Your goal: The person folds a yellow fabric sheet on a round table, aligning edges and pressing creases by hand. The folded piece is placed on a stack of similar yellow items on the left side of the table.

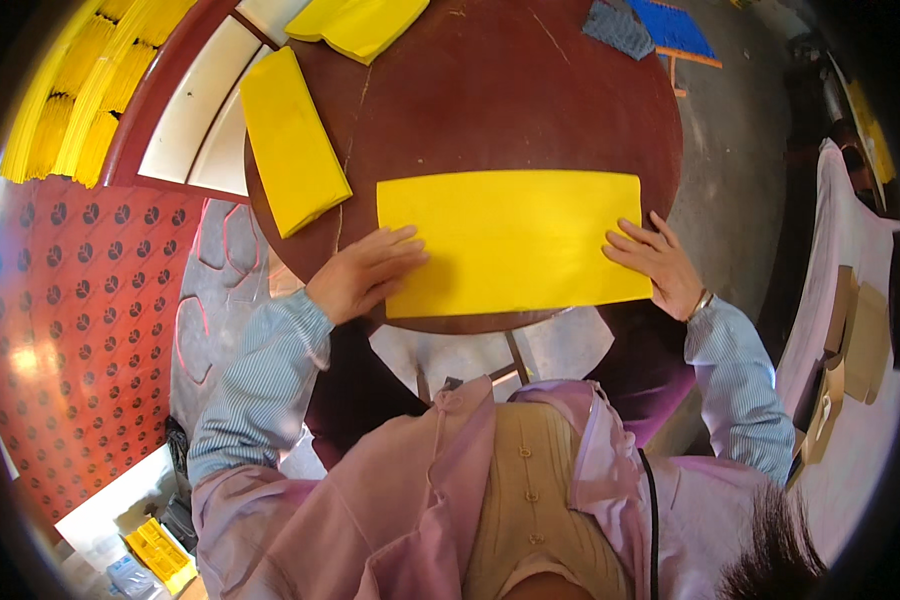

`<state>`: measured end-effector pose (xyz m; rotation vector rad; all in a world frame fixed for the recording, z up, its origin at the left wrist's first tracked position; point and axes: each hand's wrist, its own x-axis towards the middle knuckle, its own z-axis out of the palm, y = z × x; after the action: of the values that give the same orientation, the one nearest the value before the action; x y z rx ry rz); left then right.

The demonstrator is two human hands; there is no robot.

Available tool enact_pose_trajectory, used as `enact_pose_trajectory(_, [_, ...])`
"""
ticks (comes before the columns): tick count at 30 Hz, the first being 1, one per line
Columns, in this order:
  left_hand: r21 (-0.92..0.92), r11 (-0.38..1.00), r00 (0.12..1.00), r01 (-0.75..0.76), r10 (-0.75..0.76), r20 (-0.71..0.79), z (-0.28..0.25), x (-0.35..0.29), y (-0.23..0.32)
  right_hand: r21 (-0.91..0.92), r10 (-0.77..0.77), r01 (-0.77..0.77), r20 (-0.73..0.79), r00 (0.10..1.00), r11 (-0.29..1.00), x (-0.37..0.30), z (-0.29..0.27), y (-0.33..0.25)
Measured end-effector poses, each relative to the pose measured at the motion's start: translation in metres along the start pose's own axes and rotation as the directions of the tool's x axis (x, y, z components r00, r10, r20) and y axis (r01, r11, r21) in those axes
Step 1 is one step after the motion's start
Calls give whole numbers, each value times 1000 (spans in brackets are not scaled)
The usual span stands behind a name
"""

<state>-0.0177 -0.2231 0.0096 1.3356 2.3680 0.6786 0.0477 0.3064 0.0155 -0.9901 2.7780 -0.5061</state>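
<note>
A wide yellow sheet point(515, 225), paper-like with a faint lengthwise crease, lies flat at the near edge of a round dark-red table point(490, 100). My left hand point(370, 272) rests at its left edge, the fingers stretched out over it. At the opposite end, my right hand point(665, 265) lies with spread fingertips on the right edge. Neither hand grips the sheet. A folded yellow bundle point(295, 140) lies slantwise on the table's left side, beyond my left hand. Farther off, another yellow folded piece point(362, 25) sits at the table's far edge.
Yellow stacks point(80, 90) stand at the far left, above a red patterned board point(90, 300). Grey-blue cloth point(618, 30) lies at the table's far right edge, by a blue-topped stool point(675, 30). Open cardboard boxes point(855, 340) stand on the right against pale cloth point(825, 240).
</note>
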Motion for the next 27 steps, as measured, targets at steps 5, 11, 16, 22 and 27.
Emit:
enact_pose_trajectory(5, [-132, 980, 989, 147, -149, -5, -11, -31, 15, 269, 99, -48, -181, 978, 962, -6, 4, 4])
enact_pose_trajectory(11, [-163, 912, 781, 375, -406, -474, 23, 0, 40, 480, 422, -265, -256, 870, 836, -5, 25, 5])
enact_pose_trajectory(16, [-604, 689, 446, 402, -723, -528, 50, 23, 44, 628, 661, -344, -381, 647, 698, 5, 50, -4])
enact_pose_trajectory(22, [-558, 683, 403, 472, -730, -552, 46, 30, 44, 605, 726, -420, -453, 518, 677, 21, 56, -14])
enact_pose_trajectory(27, [-541, 672, 356, 505, -733, -579, 45, 36, 47, 656, 725, -322, -551, 413, 682, 36, 63, -29])
